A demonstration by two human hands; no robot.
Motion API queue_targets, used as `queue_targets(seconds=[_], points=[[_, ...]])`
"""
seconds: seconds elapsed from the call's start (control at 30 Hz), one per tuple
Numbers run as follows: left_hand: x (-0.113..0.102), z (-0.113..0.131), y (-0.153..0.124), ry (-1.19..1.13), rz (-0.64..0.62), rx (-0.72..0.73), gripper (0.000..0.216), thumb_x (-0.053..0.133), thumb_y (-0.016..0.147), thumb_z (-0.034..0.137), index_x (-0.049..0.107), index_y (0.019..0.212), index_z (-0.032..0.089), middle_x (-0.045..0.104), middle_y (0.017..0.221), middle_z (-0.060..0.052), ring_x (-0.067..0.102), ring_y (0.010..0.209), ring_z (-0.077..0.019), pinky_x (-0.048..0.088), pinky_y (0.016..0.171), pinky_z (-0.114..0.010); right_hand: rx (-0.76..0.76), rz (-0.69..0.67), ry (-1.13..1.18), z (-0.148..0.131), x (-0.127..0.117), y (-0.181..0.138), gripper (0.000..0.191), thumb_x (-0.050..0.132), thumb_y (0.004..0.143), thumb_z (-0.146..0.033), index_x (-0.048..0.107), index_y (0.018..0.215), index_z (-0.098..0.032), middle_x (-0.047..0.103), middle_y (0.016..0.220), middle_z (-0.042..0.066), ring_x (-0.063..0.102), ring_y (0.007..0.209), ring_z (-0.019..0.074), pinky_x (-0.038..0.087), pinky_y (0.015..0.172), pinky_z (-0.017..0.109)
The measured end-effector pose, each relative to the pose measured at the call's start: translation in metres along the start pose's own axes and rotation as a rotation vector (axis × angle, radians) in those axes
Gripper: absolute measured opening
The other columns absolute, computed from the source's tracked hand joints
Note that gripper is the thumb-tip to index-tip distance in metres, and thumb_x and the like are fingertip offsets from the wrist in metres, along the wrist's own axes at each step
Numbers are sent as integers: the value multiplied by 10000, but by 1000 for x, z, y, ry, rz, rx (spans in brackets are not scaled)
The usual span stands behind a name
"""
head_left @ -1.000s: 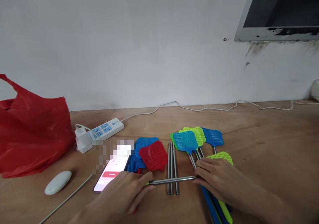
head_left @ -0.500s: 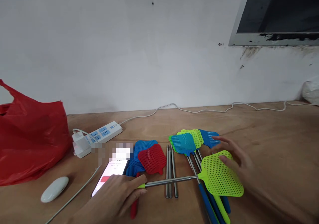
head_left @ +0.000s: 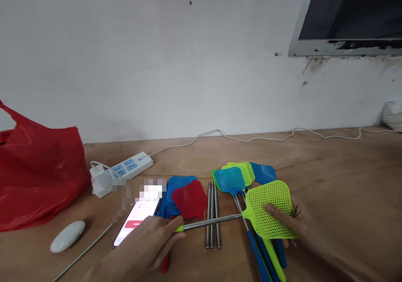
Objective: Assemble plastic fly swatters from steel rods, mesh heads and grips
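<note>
A yellow-green fly swatter (head_left: 272, 208) with a metal telescopic rod lies across both my hands. My left hand (head_left: 153, 240) is closed around its handle, most of which the hand hides. My right hand (head_left: 297, 221) grips the mesh head, thumb on top and fingers behind. Below the rod, three metal rods (head_left: 212, 223) lie side by side on the table. Left of them are a red swatter head (head_left: 190, 199) and blue swatter heads (head_left: 180, 183). Under the held head, several assembled swatters with blue (head_left: 259, 255) and yellow-green handles (head_left: 273, 259) lie in a pile.
A lit phone (head_left: 138, 219) lies beside my left hand. Further left are a white oval case (head_left: 68, 236), a power strip (head_left: 132, 167) with a plugged-in charger, and a red plastic bag (head_left: 40, 173). A white cable (head_left: 251, 140) runs along the wall.
My right hand has closed on the yellow-green swatter head, which was only near its spread fingers before. The head has risen slightly and shifted left. My left hand keeps its hold.
</note>
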State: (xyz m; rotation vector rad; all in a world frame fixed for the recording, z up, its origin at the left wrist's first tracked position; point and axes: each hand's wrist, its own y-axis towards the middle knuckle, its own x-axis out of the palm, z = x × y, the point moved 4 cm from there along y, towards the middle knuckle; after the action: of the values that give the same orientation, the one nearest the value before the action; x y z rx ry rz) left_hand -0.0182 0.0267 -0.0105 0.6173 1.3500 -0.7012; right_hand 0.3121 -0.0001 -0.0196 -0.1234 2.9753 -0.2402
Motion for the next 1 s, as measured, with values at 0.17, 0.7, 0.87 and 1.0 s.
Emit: queue_targets(seconds=[0.17, 0.7, 0.87, 1.0], points=[[-5, 14, 7, -9, 6, 15, 571, 16, 1072, 486, 511, 938, 235, 653, 693, -34, 622, 587, -245, 291, 529, -322, 11, -65, 21, -8, 15, -2, 527, 712, 757, -683, 640, 741, -161, 680, 541, 27, 592, 370, 115, 441, 336, 172], [-19, 9, 8, -175, 47, -102, 449, 150, 1088, 427, 549, 1032, 227, 662, 774, -27, 629, 676, -230, 409, 605, -319, -35, 29, 442, -30, -2, 12, 542, 424, 872, -656, 700, 759, -204, 708, 666, 96, 671, 563, 220, 521, 444, 288], [-9, 36, 13, -271, 77, -84, 477, 106, 1085, 454, 535, 1071, 245, 701, 885, -46, 645, 758, -240, 439, 666, -325, -143, -139, 422, -24, 48, 7, 459, 583, 837, -563, 693, 1096, -200, 689, 1222, 165, 713, 923, 296, 596, 677, 409], [-6, 54, 21, -314, -3, -59, 409, 172, 1089, 436, 532, 1105, 242, 695, 918, -42, 648, 791, -231, 445, 693, -317, -157, -35, 370, -19, 74, 9, 422, 606, 893, -589, 670, 1007, -188, 715, 812, 74, 695, 679, 202, 566, 582, 317]])
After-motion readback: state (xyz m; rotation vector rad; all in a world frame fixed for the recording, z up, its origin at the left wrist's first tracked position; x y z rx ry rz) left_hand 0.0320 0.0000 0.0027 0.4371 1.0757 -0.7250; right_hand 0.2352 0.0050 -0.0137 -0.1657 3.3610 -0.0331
